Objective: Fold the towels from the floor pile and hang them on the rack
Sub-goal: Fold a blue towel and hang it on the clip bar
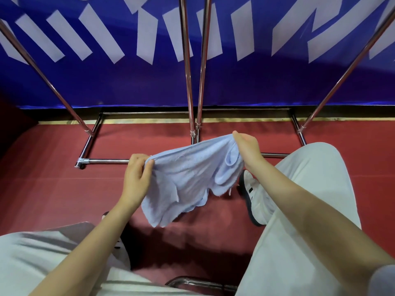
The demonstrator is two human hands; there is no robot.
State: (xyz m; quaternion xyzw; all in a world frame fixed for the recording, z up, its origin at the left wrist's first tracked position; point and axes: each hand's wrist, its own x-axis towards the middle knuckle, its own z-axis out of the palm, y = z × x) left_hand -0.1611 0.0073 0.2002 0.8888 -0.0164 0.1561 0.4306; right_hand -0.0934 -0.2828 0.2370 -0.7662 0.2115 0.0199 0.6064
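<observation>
A red floor (53,189) fills the lower part of the view. Behind it stands a blue banner (256,82) with large white strokes. A white shoe (255,199) with a dark sole rests on the floor, partly covered by a light grey trouser leg (299,210)

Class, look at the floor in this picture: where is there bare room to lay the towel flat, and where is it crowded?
Bare red floor lies left of the left hand, before the rack's base bar. More lies inside the rack base. It is crowded under the towel, by the white shoe and legs.
</observation>
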